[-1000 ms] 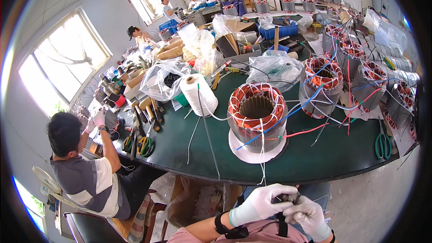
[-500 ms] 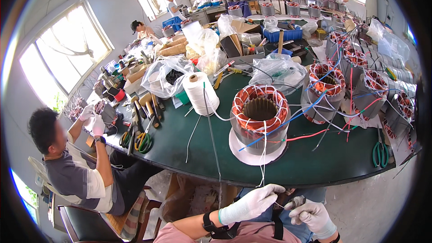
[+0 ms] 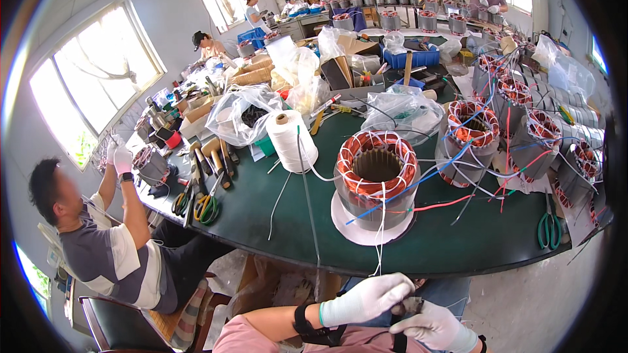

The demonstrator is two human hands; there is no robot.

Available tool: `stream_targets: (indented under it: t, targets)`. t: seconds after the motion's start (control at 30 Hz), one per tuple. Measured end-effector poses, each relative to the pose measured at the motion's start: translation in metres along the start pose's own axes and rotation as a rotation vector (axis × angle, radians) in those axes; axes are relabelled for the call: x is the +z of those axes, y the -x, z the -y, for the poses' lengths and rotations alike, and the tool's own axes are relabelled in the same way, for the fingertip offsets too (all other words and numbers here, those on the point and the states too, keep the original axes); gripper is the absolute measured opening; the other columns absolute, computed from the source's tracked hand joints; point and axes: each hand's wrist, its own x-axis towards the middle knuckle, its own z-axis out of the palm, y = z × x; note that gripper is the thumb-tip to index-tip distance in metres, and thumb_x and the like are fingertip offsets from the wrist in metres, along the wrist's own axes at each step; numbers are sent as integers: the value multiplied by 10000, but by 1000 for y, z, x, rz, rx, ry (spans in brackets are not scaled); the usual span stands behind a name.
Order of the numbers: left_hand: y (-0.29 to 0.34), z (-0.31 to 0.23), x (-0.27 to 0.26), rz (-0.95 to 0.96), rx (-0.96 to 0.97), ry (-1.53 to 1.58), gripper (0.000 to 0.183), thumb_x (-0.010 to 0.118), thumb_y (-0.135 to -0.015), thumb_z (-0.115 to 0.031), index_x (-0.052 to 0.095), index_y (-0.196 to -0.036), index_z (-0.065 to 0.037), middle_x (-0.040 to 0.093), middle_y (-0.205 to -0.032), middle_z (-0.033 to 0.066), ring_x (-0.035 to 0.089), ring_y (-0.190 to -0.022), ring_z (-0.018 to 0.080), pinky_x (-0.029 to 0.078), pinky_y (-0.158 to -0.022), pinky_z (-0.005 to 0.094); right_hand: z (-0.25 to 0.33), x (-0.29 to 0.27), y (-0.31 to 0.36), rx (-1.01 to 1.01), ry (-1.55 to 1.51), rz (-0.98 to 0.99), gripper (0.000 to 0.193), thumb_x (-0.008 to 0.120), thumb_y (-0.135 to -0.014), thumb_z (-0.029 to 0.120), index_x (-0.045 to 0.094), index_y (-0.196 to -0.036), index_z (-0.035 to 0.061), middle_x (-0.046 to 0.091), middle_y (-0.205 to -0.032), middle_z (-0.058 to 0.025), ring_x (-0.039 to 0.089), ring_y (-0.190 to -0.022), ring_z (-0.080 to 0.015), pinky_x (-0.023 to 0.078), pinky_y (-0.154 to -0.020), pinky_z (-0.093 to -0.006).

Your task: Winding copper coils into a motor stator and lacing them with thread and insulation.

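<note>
A motor stator (image 3: 376, 199) with copper windings laced in white cord stands upright on a round white pad (image 3: 347, 225) at the table's front edge. From its near rim, white lacing cord (image 3: 379, 248) runs down over the edge to my gloved left hand (image 3: 376, 297), whose fingers are closed on it. My gloved right hand (image 3: 435, 327) is close beside it, below the edge, fingers bent together with darkly soiled tips; what they hold is hidden. Blue lead wire (image 3: 409, 186) and red lead wire (image 3: 451, 204) trail from the stator.
Left of the stator stands a white cord spool (image 3: 292, 144). Several more stators (image 3: 468, 137) crowd the right, near green-handled scissors (image 3: 549, 230). Hammers (image 3: 212, 153) and another pair of scissors (image 3: 207, 208) lie at left, by a seated co-worker (image 3: 98, 242). Plastic bags (image 3: 402, 114) lie behind.
My hands have come closer together, the right moving left and slightly down. The cord between stator and left hand still hangs. The seated co-worker has raised their hands and leaned left.
</note>
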Motion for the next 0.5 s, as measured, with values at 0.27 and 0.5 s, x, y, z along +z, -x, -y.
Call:
stream_targets:
  t: [0.27, 0.5]
  targets:
    - [2, 26, 6, 221, 90, -320, 397, 408, -1070, -335, 596, -1057, 15, 593, -752, 215, 595, -686, 402, 487, -677, 442, 6, 3, -6, -76, 593, 289, 281, 656, -863, 131, 751, -1114, 212, 600, -916, -164, 626, -813, -391, 528, -699, -419]
    - [-4, -20, 26, 79, 326, -998, 235, 603, -855, -247, 682, -1005, -86, 621, -800, 64, 674, -675, 205, 512, -502, 347, -14, 15, 14, 85, -264, 224, 329, 674, -965, 289, 732, -1112, 0, 699, -1131, -82, 645, -1021, -174, 509, -898, -305]
